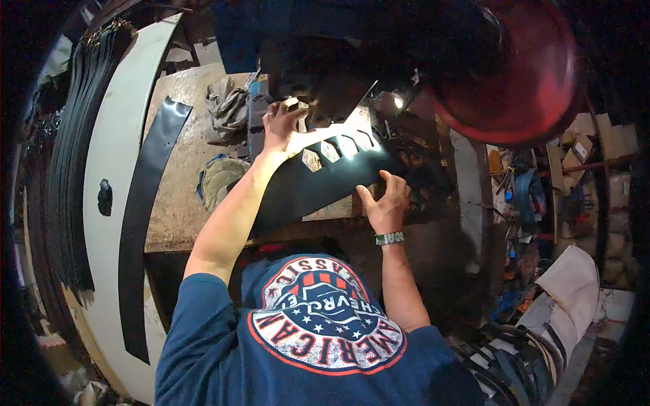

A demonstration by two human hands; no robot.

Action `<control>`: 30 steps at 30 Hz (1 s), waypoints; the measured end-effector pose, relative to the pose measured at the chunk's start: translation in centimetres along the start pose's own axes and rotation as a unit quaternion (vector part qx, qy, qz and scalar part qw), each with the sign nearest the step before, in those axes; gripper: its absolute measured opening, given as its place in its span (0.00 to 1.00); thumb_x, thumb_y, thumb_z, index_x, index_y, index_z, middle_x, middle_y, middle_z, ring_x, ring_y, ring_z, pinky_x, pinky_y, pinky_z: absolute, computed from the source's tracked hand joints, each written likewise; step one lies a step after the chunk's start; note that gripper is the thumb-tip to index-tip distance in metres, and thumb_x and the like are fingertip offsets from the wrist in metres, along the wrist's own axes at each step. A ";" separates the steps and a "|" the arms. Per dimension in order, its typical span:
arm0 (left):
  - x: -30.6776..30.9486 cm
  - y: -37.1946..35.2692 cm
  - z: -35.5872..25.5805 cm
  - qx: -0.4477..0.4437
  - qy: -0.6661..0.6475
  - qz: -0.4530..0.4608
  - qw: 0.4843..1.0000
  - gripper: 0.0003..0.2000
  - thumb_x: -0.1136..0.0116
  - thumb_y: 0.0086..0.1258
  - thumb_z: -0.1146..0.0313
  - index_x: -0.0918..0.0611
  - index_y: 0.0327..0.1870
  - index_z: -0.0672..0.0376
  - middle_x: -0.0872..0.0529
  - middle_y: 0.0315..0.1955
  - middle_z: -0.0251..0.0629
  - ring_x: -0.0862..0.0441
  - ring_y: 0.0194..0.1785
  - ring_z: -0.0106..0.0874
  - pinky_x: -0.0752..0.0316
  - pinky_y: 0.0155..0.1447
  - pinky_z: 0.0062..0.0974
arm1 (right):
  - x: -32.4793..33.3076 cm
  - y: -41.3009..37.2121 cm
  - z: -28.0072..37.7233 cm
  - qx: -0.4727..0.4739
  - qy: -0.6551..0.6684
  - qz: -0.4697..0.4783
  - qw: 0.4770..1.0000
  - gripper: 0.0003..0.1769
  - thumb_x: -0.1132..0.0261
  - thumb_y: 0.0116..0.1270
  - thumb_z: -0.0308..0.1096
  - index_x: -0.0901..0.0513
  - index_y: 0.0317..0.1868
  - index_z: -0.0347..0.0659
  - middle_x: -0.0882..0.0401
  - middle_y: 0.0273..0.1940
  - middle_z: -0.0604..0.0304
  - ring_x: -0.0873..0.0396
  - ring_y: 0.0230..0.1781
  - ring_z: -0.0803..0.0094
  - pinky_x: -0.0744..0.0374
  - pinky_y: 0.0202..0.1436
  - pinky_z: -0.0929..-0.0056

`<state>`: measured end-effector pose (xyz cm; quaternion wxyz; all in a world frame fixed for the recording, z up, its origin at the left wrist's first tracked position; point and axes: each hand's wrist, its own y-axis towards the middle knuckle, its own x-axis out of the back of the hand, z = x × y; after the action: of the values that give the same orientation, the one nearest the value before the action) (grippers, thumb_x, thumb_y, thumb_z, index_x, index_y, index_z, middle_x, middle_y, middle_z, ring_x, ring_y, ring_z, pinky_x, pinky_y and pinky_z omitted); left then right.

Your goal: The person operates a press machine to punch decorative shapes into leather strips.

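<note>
A wide black sheet [298, 193] lies across the workbench in front of me, with several angular holes cut along its far edge. Bright light glares off it near the holes. My left hand [279, 132] is at the far left corner of the cut-outs, its thumb stretched along the sheet's edge and its fingers raised and apart. Close to the near right edge of the sheet is my right hand [387, 203], its thumb and forefinger spread with nothing between them.
A long black strip [145, 223] rests on a pale panel [112, 149] at left, beside hanging dark strips [78, 155]. Crumpled cloth [227, 108] and a padded glove-like item [223, 179] sit on the wooden bench [176, 216]. A large red round machine part [521, 88] looms upper right, near a lit lamp [398, 101].
</note>
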<state>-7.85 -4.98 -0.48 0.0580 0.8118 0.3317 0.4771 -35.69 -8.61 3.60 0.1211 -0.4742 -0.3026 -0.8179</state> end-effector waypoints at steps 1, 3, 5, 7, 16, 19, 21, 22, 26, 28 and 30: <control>0.0 0.0 0.2 0.001 -0.012 -0.001 1.000 0.32 0.26 0.45 0.44 0.16 0.54 0.46 0.27 0.62 0.43 0.37 0.67 0.46 0.46 0.70 0.49 | 0.0 0.1 -0.1 -0.002 0.005 0.001 1.000 0.29 0.22 0.51 0.42 0.21 0.52 0.39 0.23 0.49 0.52 0.27 0.51 0.53 0.28 0.56 0.57; -0.8 0.2 0.8 0.009 -0.063 -0.011 0.998 0.28 0.25 0.43 0.46 0.15 0.47 0.49 0.21 0.56 0.41 0.36 0.66 0.46 0.45 0.70 0.47 | 0.1 0.0 -0.6 -0.007 0.012 -0.001 1.000 0.29 0.23 0.51 0.41 0.21 0.52 0.38 0.23 0.49 0.52 0.26 0.51 0.53 0.28 0.56 0.58; -1.7 0.4 1.7 0.042 -0.117 -0.015 0.992 0.26 0.24 0.41 0.48 0.14 0.43 0.49 0.19 0.52 0.40 0.35 0.66 0.47 0.43 0.69 0.47 | -0.2 0.2 -0.7 -0.008 0.019 -0.007 1.000 0.28 0.23 0.52 0.39 0.21 0.51 0.38 0.22 0.48 0.52 0.26 0.50 0.54 0.28 0.56 0.58; -1.2 0.8 0.1 0.036 -0.229 0.002 0.973 0.21 0.22 0.41 0.55 0.15 0.35 0.56 0.15 0.38 0.38 0.21 0.46 0.36 0.28 0.51 0.35 | 0.2 0.2 -1.1 -0.020 0.046 -0.020 0.999 0.29 0.24 0.51 0.40 0.21 0.52 0.38 0.22 0.48 0.50 0.26 0.51 0.53 0.29 0.57 0.56; 14.7 -7.9 9.2 0.273 -0.324 -0.101 0.900 0.14 0.34 0.60 0.69 0.16 0.47 0.62 0.12 0.36 0.45 0.13 0.39 0.31 0.20 0.46 0.28 | -2.9 1.1 -4.1 -0.223 0.173 0.005 0.959 0.39 0.24 0.59 0.43 0.32 0.63 0.30 0.23 0.51 0.46 0.23 0.48 0.62 0.23 0.53 0.66; 24.5 -14.2 20.5 0.323 -0.104 -0.248 0.907 0.13 0.35 0.62 0.66 0.15 0.44 0.65 0.11 0.32 0.39 0.15 0.34 0.23 0.21 0.40 0.24 | -3.1 2.1 -3.6 -0.309 0.212 -0.017 0.927 0.40 0.23 0.59 0.43 0.32 0.63 0.28 0.24 0.55 0.42 0.22 0.52 0.60 0.23 0.56 0.64; 30.3 -17.2 27.1 0.384 -0.019 -0.287 0.877 0.12 0.36 0.63 0.65 0.16 0.39 0.66 0.13 0.25 0.37 0.18 0.28 0.24 0.24 0.35 0.25 | -2.7 3.1 -1.0 -0.359 0.188 -0.011 0.914 0.38 0.25 0.61 0.39 0.34 0.64 0.28 0.24 0.58 0.45 0.21 0.49 0.61 0.20 0.54 0.63; 32.0 -19.2 32.5 0.370 0.051 -0.272 0.887 0.11 0.35 0.63 0.66 0.16 0.39 0.66 0.13 0.25 0.37 0.18 0.28 0.23 0.24 0.35 0.24 | -3.4 3.2 -1.5 -0.358 0.229 -0.025 0.905 0.40 0.25 0.61 0.40 0.35 0.66 0.29 0.23 0.55 0.44 0.21 0.49 0.59 0.21 0.54 0.61; 35.9 -22.2 38.1 0.468 0.173 -0.208 0.841 0.18 0.33 0.60 0.58 0.17 0.44 0.63 0.14 0.36 0.46 0.16 0.40 0.38 0.22 0.45 0.36 | -4.5 3.3 -8.6 -0.335 0.315 0.067 0.886 0.32 0.27 0.61 0.41 0.26 0.60 0.31 0.22 0.58 0.50 0.21 0.49 0.59 0.21 0.52 0.55; 34.7 -21.8 36.7 0.421 0.302 -0.272 0.811 0.19 0.34 0.58 0.56 0.18 0.45 0.60 0.15 0.43 0.49 0.18 0.47 0.45 0.24 0.53 0.42 | -3.9 4.2 -3.2 -0.444 0.379 0.064 0.810 0.25 0.32 0.66 0.44 0.20 0.56 0.33 0.22 0.59 0.54 0.21 0.51 0.59 0.23 0.56 0.56; 32.3 -20.6 29.9 0.382 0.194 -0.264 0.864 0.17 0.32 0.59 0.57 0.18 0.39 0.61 0.16 0.38 0.49 0.19 0.43 0.45 0.24 0.47 0.41 | -4.2 4.2 -4.3 -0.437 0.487 0.124 0.746 0.27 0.35 0.68 0.46 0.21 0.58 0.33 0.22 0.59 0.54 0.22 0.54 0.59 0.26 0.61 0.57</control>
<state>17.04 36.75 -1.27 -0.1980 0.5434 0.6947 0.4277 -34.54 -14.90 0.08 0.1316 -0.0456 0.2497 -0.9582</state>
